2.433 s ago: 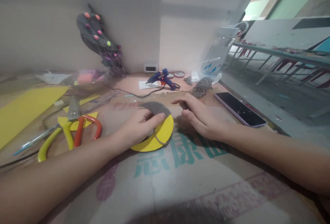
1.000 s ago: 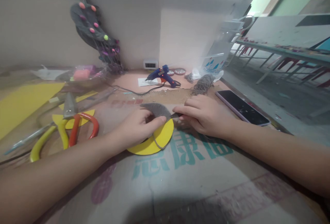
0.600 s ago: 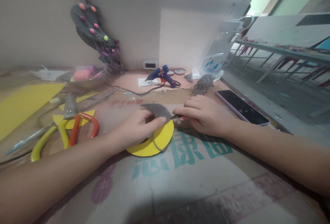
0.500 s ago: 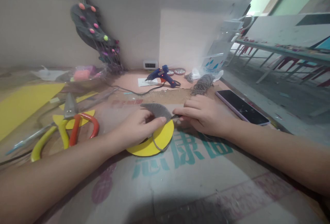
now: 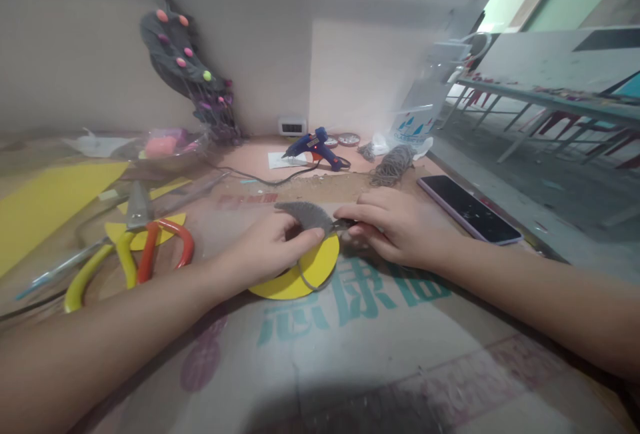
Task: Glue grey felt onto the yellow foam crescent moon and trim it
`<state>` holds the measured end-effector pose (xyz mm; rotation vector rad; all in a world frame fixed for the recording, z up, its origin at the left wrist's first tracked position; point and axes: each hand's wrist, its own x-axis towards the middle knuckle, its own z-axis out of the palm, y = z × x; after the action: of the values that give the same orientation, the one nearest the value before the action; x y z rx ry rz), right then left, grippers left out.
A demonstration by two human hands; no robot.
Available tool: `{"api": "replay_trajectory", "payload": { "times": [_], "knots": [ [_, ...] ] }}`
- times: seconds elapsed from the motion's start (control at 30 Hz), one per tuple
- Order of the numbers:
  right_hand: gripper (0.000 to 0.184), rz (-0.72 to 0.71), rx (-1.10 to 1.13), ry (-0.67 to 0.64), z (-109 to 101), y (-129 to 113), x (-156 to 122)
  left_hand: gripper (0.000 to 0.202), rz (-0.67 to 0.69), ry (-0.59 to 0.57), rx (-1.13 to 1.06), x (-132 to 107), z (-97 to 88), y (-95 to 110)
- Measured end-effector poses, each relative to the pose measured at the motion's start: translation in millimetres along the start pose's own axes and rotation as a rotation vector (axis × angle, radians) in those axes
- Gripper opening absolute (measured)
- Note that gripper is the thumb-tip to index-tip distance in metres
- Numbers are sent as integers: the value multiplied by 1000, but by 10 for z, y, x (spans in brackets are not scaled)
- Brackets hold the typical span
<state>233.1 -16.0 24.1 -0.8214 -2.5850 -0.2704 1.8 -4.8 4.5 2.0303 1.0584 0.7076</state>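
My left hand (image 5: 273, 241) is closed on a yellow card crescent (image 5: 321, 262), thumb on top. Grey yarn (image 5: 306, 213) covers the card's upper part in tight turns, while the lower part is bare yellow. A loose strand curves across that bare part. Just right of the card, my right hand (image 5: 397, 226) pinches a small dark grey bunch of yarn (image 5: 344, 223) between thumb and fingers. The bunch reaches the card's edge by my left thumb. My left fingers beneath the card are hidden.
Scissors (image 5: 150, 241) with red and yellow handles lie left, near yellow card (image 5: 55, 201). A blue glue gun (image 5: 313, 144), small clock (image 5: 292, 127) and yarn skein (image 5: 394, 164) are behind. A phone (image 5: 470, 209) lies right. A grey moon decoration (image 5: 173, 51) leans on the wall.
My right fingers have shifted slightly, with a little more of the dark yarn bunch showing between them. My left hand keeps its hold on the card. The view has moved very slightly.
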Motion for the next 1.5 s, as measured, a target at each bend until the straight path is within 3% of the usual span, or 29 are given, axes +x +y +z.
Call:
{"api": "replay_trajectory", "payload": {
  "times": [0.33,0.9,1.23,1.5],
  "knots": [
    [31,6,-36,13,31,-26,-8,31,18,-104,69,-10,-45,14],
    [30,-102,-132,55,53,-25,37,26,52,-79,119,-8,-8,-4],
    [30,100,70,102,82,44,-40,26,31,-106,42,22,-20,3],
    [30,70,46,63,41,51,-9,30,-8,-108,34,17,-27,-20]
  ]
}}
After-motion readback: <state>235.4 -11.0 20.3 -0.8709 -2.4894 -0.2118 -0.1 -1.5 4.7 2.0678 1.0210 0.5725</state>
